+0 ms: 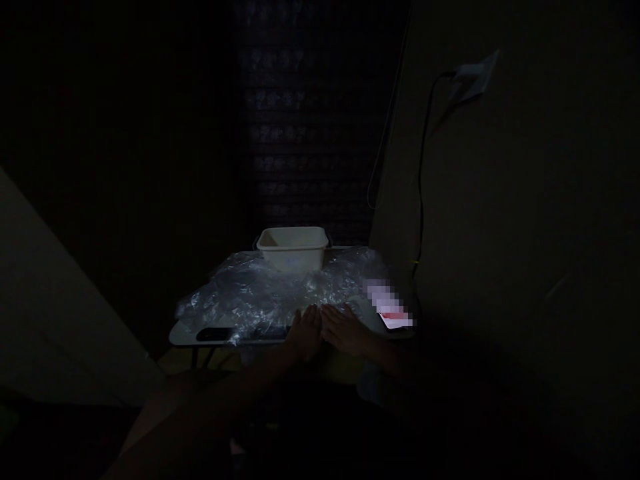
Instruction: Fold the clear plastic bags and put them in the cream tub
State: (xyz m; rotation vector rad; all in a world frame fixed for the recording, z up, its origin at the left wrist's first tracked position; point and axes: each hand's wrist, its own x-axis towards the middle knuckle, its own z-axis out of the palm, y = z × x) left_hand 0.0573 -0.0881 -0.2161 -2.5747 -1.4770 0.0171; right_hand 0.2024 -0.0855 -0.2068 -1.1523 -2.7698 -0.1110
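In the dim head view, a sheet of clear, crinkled plastic (pixel 250 293) is spread over a small white table (pixel 183 333). My left hand (pixel 305 332) lies palm down at the table's front edge, its fingers stretched forward onto the plastic. Close beside it, almost touching, my right hand (pixel 344 329) rests flat with fingers extended. Neither hand appears to hold anything. Behind the plastic stands a cream-coloured rectangular tub (pixel 295 260), upright, with dark handle parts at its sides.
A lit phone (pixel 395 315), its screen partly blurred, lies at the table's right edge. From a wall socket plate (pixel 475 75) a black cable (pixel 421 193) hangs down beside the table. Dark blinds (pixel 300 133) cover the back, and a pale panel (pixel 65 300) slopes at left.
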